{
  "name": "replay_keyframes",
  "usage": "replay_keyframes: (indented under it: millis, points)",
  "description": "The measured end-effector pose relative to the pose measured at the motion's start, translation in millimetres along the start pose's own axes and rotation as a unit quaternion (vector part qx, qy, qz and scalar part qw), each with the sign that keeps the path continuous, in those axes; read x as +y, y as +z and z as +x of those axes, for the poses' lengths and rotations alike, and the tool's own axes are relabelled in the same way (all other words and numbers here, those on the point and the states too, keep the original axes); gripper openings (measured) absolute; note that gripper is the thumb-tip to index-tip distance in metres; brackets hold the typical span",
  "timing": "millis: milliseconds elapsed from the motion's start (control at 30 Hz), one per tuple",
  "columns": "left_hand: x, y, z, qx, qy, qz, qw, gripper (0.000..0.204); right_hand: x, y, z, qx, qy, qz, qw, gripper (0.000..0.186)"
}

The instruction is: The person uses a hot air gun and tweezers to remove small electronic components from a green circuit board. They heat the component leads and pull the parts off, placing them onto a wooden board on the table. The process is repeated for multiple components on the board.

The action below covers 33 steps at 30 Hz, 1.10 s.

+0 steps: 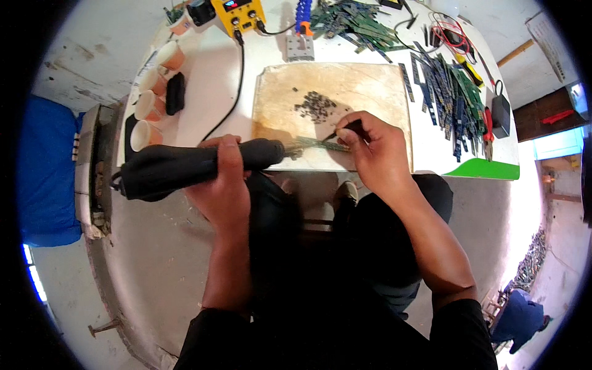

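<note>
My left hand [225,176] is closed around a black hot-air gun [176,169], its nozzle pointing right over a worn tan board [277,83], toward a thin greenish circuit-board strip [320,143] near the board's front edge. My right hand [379,157] pinches thin dark tweezers [338,132], their tips low by the strip. Its fingertips are close to the strip's right end; whether they touch it I cannot tell. Several small dark chips [314,106] lie loose in a heap on the board beyond both hands.
A yellow station [237,15], a grey fixture [300,48] and a strip pile [351,24] are at the back. Paper cups [150,108] and a black object [175,92] stand left. More strips [450,98], red pliers [488,126] and a black adapter [501,114] lie right.
</note>
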<state>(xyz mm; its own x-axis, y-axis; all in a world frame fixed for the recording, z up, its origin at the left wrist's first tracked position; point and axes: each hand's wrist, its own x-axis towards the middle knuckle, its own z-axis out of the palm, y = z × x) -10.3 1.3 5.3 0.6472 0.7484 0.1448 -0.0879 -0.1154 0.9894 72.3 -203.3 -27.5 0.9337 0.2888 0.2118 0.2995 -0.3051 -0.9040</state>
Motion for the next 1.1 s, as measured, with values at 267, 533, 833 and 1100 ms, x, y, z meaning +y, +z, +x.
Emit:
replay_keyframes:
  millis: [267, 533, 833, 1100]
  points:
    - [-2.3, 2.9, 3.6, 0.008, 0.016, -0.018, 1.0, 0.019, -5.0, -2.5, 2.0, -0.021, 0.035, -0.02, 0.999, 0.006]
    - [-7.2, -2.5, 4.6, -0.008, 0.002, -0.017, 1.0, 0.018, -2.7, -1.7, 0.9, -0.013, 0.02, -0.008, 1.0, 0.007]
    - [-2.3, 0.3, 2.8, -0.007, 0.004, -0.032, 0.999, 0.016, -3.6, 0.2, -0.3, -0.012, 0.021, -0.007, 1.0, 0.005]
    - [-5.4, -0.6, 3.9, -0.007, 0.014, -0.031, 0.999, 0.015, -5.0, -0.4, -0.8, -0.012, 0.022, 0.0, 1.0, 0.006]
